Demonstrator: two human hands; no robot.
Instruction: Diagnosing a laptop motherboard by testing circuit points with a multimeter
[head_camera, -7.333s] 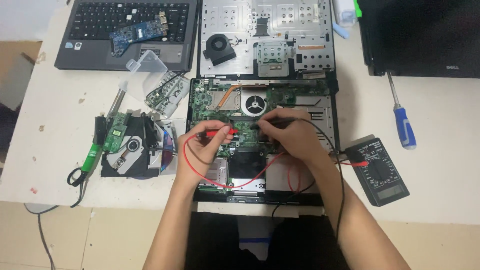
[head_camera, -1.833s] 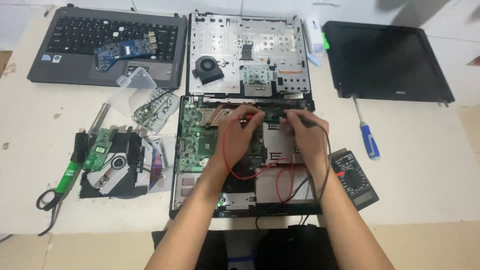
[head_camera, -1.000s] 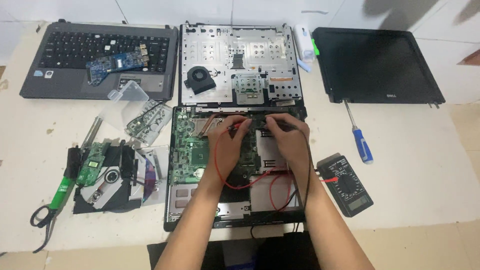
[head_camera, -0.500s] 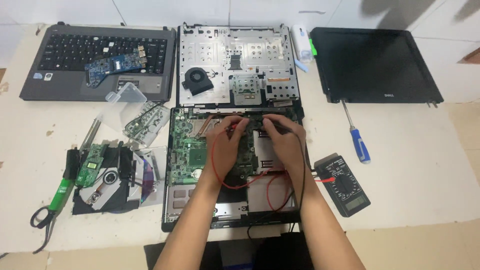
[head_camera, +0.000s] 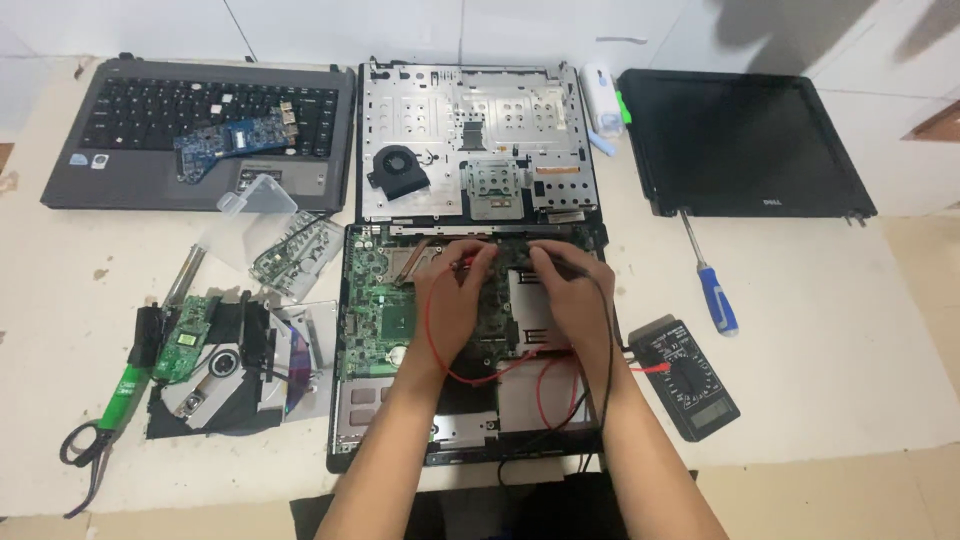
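An opened laptop base with its green motherboard (head_camera: 375, 305) lies in front of me. My left hand (head_camera: 452, 300) holds a red test probe (head_camera: 468, 264) with its tip on the board near the top edge. My right hand (head_camera: 568, 290) holds a black test probe (head_camera: 560, 263) pressed on the board just to the right. Red and black leads (head_camera: 540, 375) loop over the base to a dark multimeter (head_camera: 685, 377) at the right.
A metal chassis plate with a fan (head_camera: 398, 170) lies behind the base. A grey keyboard deck (head_camera: 200, 130) carries a blue circuit board. A black screen panel (head_camera: 745, 145), a blue screwdriver (head_camera: 715, 295), a dismantled optical drive (head_camera: 215, 375), a soldering iron (head_camera: 130, 375) and scissors (head_camera: 85, 450) lie around.
The view has shifted and widened since the earliest frame. Both hands have moved up toward the board's top edge and hold the probes close together there.
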